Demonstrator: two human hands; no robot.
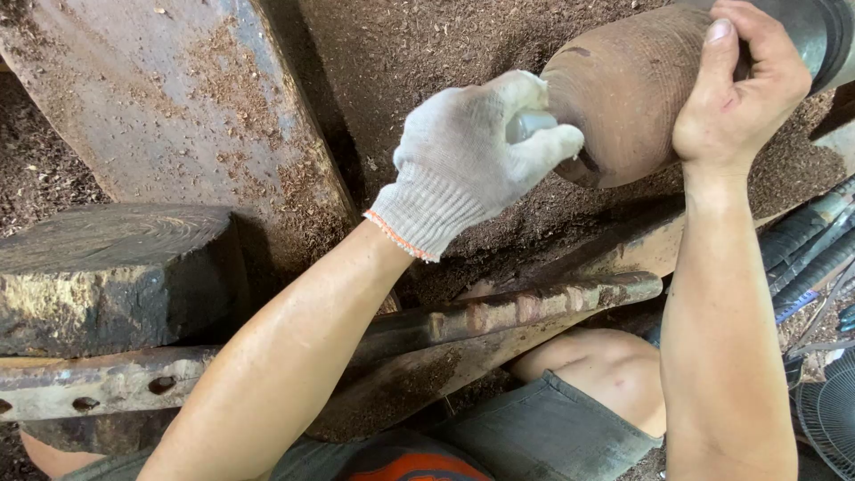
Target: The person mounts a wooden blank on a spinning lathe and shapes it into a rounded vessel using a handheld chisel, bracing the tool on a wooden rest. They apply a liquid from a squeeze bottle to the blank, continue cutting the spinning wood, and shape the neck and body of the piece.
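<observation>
Head view shows a rounded brown wooden workpiece (623,89) mounted at upper right, its far end meeting a dark metal cylinder (815,36). Left hand (476,160), in a white knit glove, is closed around a small grey metal tool (530,123) pressed against the rounded end of the workpiece. Right hand (744,85), bare, grips the workpiece from above, thumb laid along its side. Sawdust (445,53) covers the surface behind. A dark wooden block (107,276) lies at left, above a rusty metal bar (499,312).
</observation>
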